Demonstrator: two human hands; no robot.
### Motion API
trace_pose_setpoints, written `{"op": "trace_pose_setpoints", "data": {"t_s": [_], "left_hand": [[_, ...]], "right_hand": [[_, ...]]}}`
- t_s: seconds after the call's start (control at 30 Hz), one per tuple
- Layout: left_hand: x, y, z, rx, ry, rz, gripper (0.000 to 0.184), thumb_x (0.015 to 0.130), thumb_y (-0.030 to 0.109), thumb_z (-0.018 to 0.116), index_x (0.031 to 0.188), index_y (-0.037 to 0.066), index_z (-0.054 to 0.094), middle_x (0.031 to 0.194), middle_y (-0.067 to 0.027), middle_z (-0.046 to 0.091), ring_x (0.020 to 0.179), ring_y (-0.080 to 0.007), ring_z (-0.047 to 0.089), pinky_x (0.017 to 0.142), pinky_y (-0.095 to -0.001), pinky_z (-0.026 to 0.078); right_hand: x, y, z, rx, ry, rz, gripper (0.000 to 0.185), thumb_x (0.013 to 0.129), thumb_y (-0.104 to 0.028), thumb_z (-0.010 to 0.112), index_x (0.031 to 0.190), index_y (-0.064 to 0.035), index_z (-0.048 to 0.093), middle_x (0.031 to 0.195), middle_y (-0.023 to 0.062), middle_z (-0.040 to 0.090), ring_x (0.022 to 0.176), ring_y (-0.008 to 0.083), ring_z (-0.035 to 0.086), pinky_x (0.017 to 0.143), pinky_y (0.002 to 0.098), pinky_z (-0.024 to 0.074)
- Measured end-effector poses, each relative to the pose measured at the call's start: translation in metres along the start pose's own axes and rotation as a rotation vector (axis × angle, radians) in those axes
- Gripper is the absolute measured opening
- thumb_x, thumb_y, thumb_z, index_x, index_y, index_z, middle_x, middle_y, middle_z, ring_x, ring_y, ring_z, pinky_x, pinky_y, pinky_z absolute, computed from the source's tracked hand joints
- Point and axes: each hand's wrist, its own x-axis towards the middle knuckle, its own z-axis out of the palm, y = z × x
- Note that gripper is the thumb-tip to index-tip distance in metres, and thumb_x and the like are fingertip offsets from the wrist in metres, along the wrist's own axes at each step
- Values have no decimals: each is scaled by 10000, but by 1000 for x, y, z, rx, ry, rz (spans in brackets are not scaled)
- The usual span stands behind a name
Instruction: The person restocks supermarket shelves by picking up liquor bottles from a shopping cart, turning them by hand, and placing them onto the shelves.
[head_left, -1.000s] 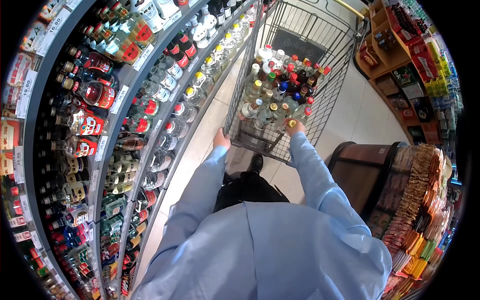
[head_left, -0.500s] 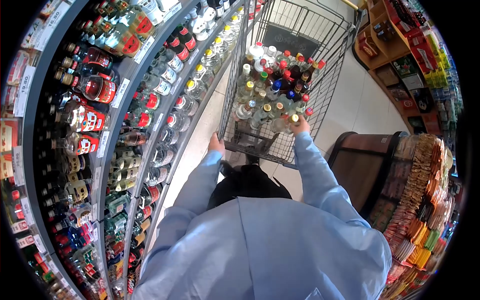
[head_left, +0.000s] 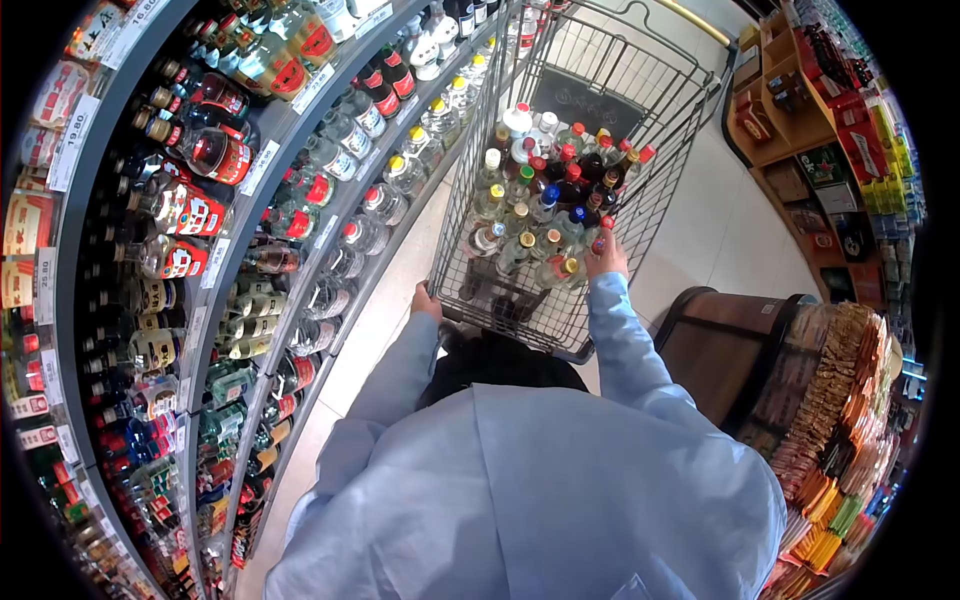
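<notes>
A wire shopping cart [head_left: 640, 250] stands in front of me, packed at its middle with several upright glass bottles [head_left: 520, 250] under red, white, yellow, blue and green caps. My right hand [head_left: 606, 262] reaches over the cart's right side, its fingers closed round the neck of a red-capped bottle [head_left: 601, 242]. Just left of that hand, a clear bottle with a yellow-and-red cap [head_left: 567, 267] stands in the cart. My left hand [head_left: 425, 302] is closed on the near left corner of the cart's rim; its fingers are partly hidden.
Curved shelves [head_left: 235, 225] full of bottles, with price tags along their edges, run close on the left. At right stand a brown display stand [head_left: 715, 340], a rack of packaged snacks [head_left: 825, 420] and a wooden shelf unit [head_left: 775, 140]. Pale tiles [head_left: 700, 230] cover the floor.
My right hand has gone from the yellow-capped bottle to the red-capped one beside it. The yellow-capped bottle now sits nearer and further left. The left hand stays at the cart's corner.
</notes>
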Motion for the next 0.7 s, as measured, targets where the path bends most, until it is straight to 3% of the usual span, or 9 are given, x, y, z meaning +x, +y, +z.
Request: {"op": "trace_pose_setpoints", "data": {"t_s": [0.2, 0.23, 0.33, 0.47, 0.5, 0.53, 0.6, 0.63, 0.7], "left_hand": [[4, -10, -8, 1, -57, -69, 516, 716, 124, 595, 1182, 24, 397, 1084, -239, 513, 1014, -351, 505, 870, -384, 404], [2, -8, -12, 32, -27, -65, 562, 701, 150, 616, 1199, 24, 388, 1095, -248, 502, 1022, -358, 497, 877, -385, 400], [7, -17, -14, -16, 73, -20, 696, 656, 229, 670, 1239, 15, 356, 1130, -271, 458, 1064, -370, 452, 916, -384, 372], [5, 0, -19, -50, 187, 214, 680, 642, 206, 688, 1221, 11, 389, 1184, -237, 427, 1095, -356, 425, 941, -389, 344], [7, 5, -19, -42, 255, 322, 672, 639, 200, 694, 1215, 14, 400, 1178, -226, 439, 1094, -355, 425, 945, -391, 339], [3, 15, -21, -43, 251, 400, 648, 643, 202, 689, 1200, 13, 417, 1175, -220, 445, 1094, -355, 425, 940, -394, 341], [-8, 42, -27, -32, 222, 571, 573, 658, 215, 668, 1150, 11, 459, 1145, -210, 466, 1065, -356, 439, 914, -400, 358], [-22, 64, -35, -75, 185, 576, 549, 662, 226, 657, 1131, 14, 467, 1104, -208, 485, 1021, -361, 460, 895, -401, 369], [-44, 95, -44, -46, 80, 657, 526, 665, 220, 674, 1117, 33, 480, 1100, -185, 495, 1030, -331, 468, 895, -383, 371]], "right_hand": [[10, 42, 39, 216, 142, -44, 365, 581, -212, 719, 895, -98, 572, 865, 123, 521, 808, 298, 522, 724, 365, 437], [9, 44, 46, 496, 109, -1, 341, 590, -188, 711, 876, -82, 559, 835, 114, 533, 786, 263, 545, 684, 339, 444], [29, 86, 86, 410, -187, -25, 347, 577, -154, 721, 873, -70, 562, 776, 70, 567, 745, 208, 573, 673, 298, 452], [25, 73, 76, 238, -176, -124, 253, 647, -332, 670, 726, -99, 612, 667, 61, 594, 628, 205, 561, 635, 321, 457], [21, 68, 65, 199, -302, 76, 399, 619, -432, 688, 876, -129, 652, 821, 109, 638, 785, 242, 610, 709, 352, 476], [31, 100, 100, 125, -209, 82, 466, 612, -507, 676, 910, -150, 649, 846, 117, 637, 810, 252, 607, 725, 359, 475], [0, 31, 26, 66, -192, 209, 490, 613, -557, 653, 894, -156, 645, 868, 112, 634, 823, 260, 603, 717, 365, 477], [-4, 33, 23, 33, -117, 172, 394, 648, -493, 664, 837, -149, 638, 816, 116, 630, 769, 238, 605, 677, 358, 478], [-7, 34, 5, 743, -18, 159, 135, 708, -136, 684, 750, -52, 588, 713, 38, 588, 664, 104, 537, 608, 243, 457]]}}
